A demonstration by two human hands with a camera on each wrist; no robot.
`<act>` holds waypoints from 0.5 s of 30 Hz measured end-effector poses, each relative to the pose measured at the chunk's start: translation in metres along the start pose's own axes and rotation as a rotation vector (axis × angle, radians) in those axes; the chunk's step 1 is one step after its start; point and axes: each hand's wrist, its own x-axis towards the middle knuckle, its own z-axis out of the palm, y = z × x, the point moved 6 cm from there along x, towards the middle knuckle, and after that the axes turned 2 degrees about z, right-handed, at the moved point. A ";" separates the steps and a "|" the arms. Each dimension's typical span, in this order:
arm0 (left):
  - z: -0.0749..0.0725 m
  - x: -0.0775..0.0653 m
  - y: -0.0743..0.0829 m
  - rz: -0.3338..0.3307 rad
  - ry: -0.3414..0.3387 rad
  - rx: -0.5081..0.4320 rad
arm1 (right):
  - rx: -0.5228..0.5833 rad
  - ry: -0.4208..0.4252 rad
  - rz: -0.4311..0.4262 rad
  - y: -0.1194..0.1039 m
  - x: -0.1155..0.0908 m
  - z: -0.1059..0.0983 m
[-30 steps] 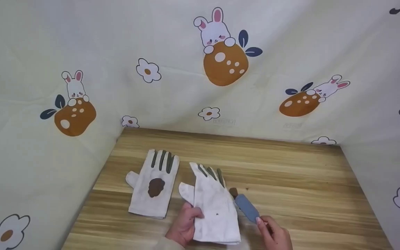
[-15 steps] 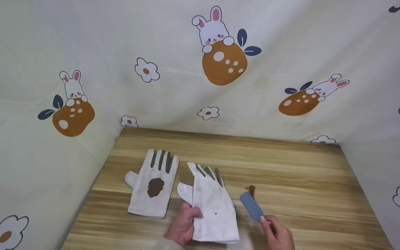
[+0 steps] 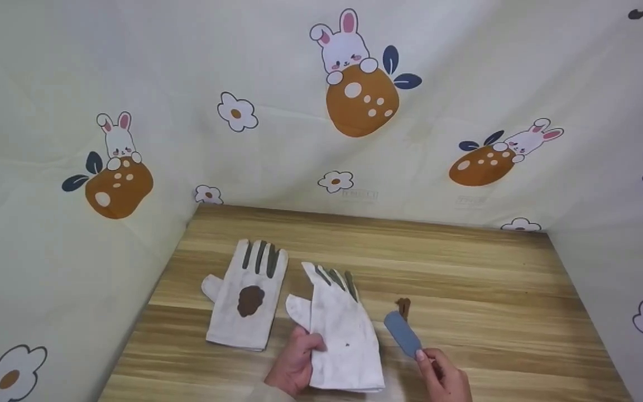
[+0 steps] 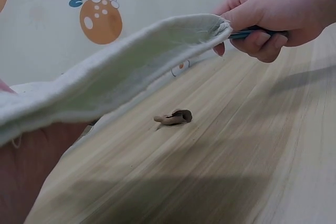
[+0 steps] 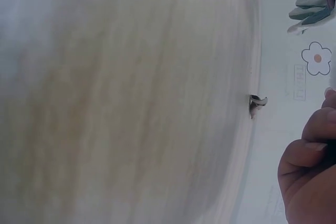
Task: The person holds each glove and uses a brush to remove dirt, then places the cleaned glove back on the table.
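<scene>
My left hand (image 3: 297, 360) grips a white work glove (image 3: 346, 363) by its left edge, thumb on top. Green strips run between the glove's fingers, and a tiny dark speck marks its cloth. Between the thumb and curled fingers of my right hand (image 3: 445, 377) is a flat blue-grey scraper (image 3: 402, 334), its rounded end pointing away from me. Just beyond the blade, a brown, curled, clay-like lump (image 3: 405, 306) lies on the table; the left wrist view shows this lump (image 4: 176, 118) clear of both hands. In the right wrist view the scraper is hidden.
A second white glove (image 3: 224, 326) lies flat to the left, with a brown patch (image 3: 250, 301) on it. The wood-grain table (image 3: 494, 279) is bounded at the back and sides by cream cloth (image 3: 277, 156) printed with rabbits and flowers.
The scraper has moved right, away from the held glove's edge. The brown lump, earlier at the scraper's tip beside the glove, now lies farther right on the table. My left hand stays nearly still.
</scene>
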 end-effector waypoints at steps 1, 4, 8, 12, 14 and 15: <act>0.000 0.000 0.000 -0.001 0.006 0.004 | 0.001 0.004 -0.008 -0.001 0.000 0.000; -0.002 0.000 -0.001 -0.008 0.027 0.019 | -0.001 0.009 -0.029 -0.003 -0.002 0.000; -0.003 0.001 0.000 -0.013 0.051 0.060 | -0.002 0.001 -0.029 -0.004 -0.003 0.000; -0.005 0.001 0.000 -0.016 0.061 0.085 | 0.013 -0.011 -0.038 -0.005 -0.004 0.001; -0.005 0.001 -0.001 -0.019 0.066 0.083 | 0.017 -0.028 -0.034 -0.005 -0.004 0.003; -0.006 0.001 -0.001 -0.026 0.071 0.076 | 0.021 -0.038 -0.027 -0.005 -0.004 0.005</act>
